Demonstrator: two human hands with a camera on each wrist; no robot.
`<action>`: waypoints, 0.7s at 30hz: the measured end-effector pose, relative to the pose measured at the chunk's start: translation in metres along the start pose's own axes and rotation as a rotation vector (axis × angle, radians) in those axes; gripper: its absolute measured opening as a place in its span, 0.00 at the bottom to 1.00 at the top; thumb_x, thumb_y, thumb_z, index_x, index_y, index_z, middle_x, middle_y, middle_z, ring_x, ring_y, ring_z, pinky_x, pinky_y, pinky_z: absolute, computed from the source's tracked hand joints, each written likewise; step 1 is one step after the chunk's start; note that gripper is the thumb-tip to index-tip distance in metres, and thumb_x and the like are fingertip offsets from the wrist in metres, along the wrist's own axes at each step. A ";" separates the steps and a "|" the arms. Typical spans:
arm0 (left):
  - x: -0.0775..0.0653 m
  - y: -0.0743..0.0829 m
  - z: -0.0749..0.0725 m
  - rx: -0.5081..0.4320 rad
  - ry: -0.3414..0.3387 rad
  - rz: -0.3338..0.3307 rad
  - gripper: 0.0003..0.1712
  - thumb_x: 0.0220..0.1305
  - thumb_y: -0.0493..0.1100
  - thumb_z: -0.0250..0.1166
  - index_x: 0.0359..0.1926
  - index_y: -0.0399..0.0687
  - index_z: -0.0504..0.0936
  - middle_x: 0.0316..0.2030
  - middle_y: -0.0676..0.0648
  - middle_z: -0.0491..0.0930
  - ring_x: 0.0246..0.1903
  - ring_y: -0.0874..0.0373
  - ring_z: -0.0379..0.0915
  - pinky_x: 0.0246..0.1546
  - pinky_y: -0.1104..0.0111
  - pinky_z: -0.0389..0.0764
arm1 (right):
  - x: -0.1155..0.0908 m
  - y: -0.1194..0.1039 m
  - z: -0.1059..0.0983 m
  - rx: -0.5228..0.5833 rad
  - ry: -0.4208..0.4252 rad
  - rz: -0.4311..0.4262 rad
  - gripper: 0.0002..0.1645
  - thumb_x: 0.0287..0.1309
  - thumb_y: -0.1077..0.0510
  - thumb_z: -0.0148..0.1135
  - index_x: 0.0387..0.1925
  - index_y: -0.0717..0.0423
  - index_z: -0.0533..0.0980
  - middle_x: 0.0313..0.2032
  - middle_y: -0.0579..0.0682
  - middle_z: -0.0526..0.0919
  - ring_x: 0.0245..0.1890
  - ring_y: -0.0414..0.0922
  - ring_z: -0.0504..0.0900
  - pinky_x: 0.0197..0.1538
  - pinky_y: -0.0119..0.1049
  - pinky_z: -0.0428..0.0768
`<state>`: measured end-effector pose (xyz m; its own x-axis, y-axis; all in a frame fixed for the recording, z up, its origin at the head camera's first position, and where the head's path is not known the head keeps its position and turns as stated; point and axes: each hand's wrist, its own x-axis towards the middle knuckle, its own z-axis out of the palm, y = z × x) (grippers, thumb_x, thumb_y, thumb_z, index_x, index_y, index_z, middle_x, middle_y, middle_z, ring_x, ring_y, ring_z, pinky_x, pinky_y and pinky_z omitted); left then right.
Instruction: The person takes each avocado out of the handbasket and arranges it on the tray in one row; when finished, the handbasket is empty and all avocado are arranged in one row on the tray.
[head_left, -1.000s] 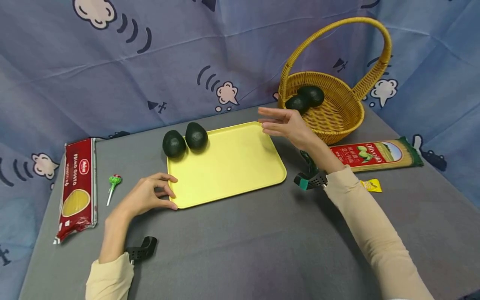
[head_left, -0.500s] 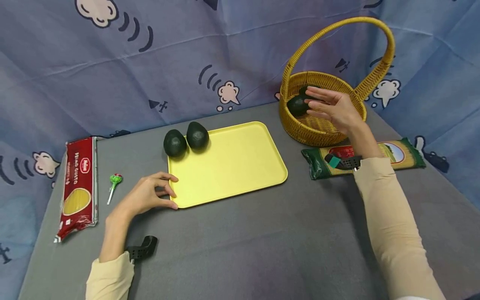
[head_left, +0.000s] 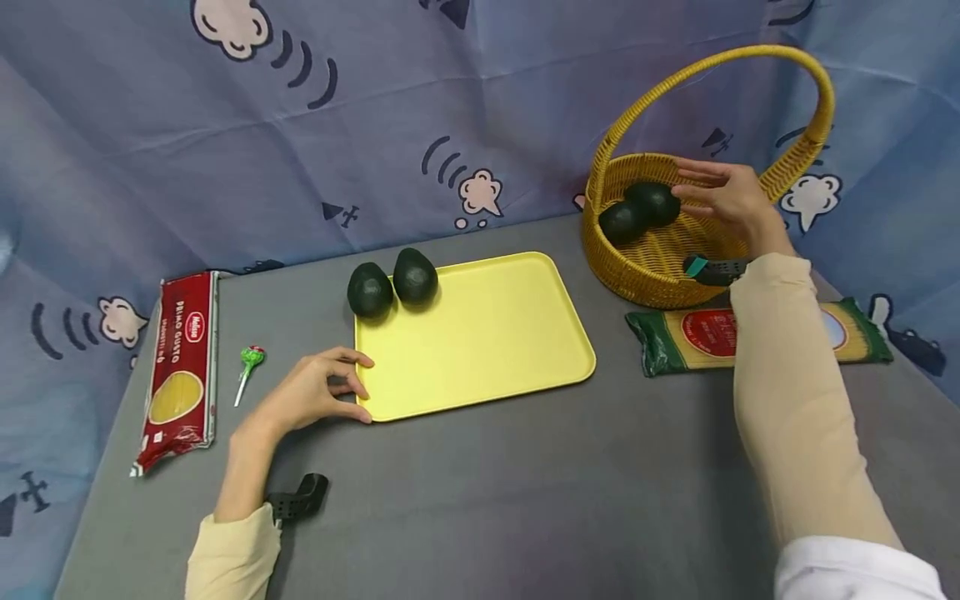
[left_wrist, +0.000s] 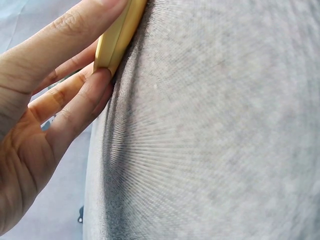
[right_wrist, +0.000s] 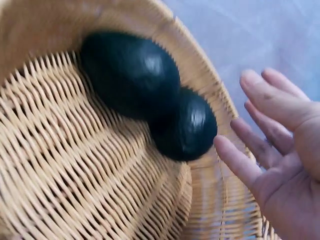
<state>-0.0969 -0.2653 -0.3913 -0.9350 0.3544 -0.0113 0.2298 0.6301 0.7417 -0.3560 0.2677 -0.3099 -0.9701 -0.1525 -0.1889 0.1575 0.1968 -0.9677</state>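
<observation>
My left hand (head_left: 318, 390) holds the yellow tray (head_left: 487, 342) at its front left corner, thumb and fingers on the rim. In the left wrist view, the fingers pinch the tray's edge (left_wrist: 107, 55). Two dark green avocados (head_left: 415, 277) sit side by side at the tray's back left corner. Over the right part of the wicker basket (head_left: 637, 279) hovers my right hand (head_left: 738, 200), fingers extended and holding nothing. Two more avocados (head_left: 654, 204) lie touching inside the basket, just left of those fingers. The right wrist view shows them (right_wrist: 132, 75) apart from the palm.
A red spaghetti pack (head_left: 180, 367) and a green lollipop (head_left: 251, 358) lie left of the tray. In front of the basket is another spaghetti pack (head_left: 690, 340), partly hidden by the right forearm. The basket's tall handle (head_left: 720, 60) arches overhead, with a patterned cloth (head_left: 525, 100) behind.
My right hand has moved right and away from the tray's back right corner, over to the basket. My left hand stays on the tray corner. The head view has shifted slightly.
</observation>
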 end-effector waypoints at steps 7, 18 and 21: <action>-0.002 0.000 0.005 -0.027 -0.017 -0.001 0.12 0.39 0.42 0.80 0.23 0.50 0.83 0.51 0.42 0.76 0.46 0.51 0.77 0.45 0.70 0.82 | 0.013 0.013 -0.015 -0.327 -0.069 0.076 0.42 0.59 0.45 0.62 0.72 0.40 0.57 0.74 0.44 0.49 0.68 0.42 0.61 0.68 0.41 0.65; 0.001 -0.004 0.003 -0.083 -0.006 0.003 0.13 0.38 0.41 0.81 0.23 0.49 0.83 0.52 0.42 0.75 0.49 0.49 0.76 0.47 0.70 0.82 | 0.036 0.015 -0.022 -0.398 -0.212 0.135 0.41 0.66 0.45 0.56 0.74 0.41 0.50 0.75 0.49 0.40 0.72 0.59 0.46 0.69 0.57 0.55; 0.002 -0.006 0.000 -0.091 -0.004 -0.001 0.13 0.38 0.41 0.81 0.23 0.48 0.82 0.52 0.42 0.75 0.49 0.48 0.76 0.47 0.71 0.82 | 0.043 0.013 -0.020 -0.391 -0.242 0.138 0.40 0.66 0.45 0.55 0.74 0.39 0.49 0.75 0.48 0.38 0.73 0.59 0.41 0.70 0.58 0.52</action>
<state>-0.0999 -0.2681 -0.3960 -0.9341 0.3568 -0.0142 0.2035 0.5647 0.7998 -0.3994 0.2826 -0.3269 -0.8665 -0.3116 -0.3899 0.1556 0.5737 -0.8042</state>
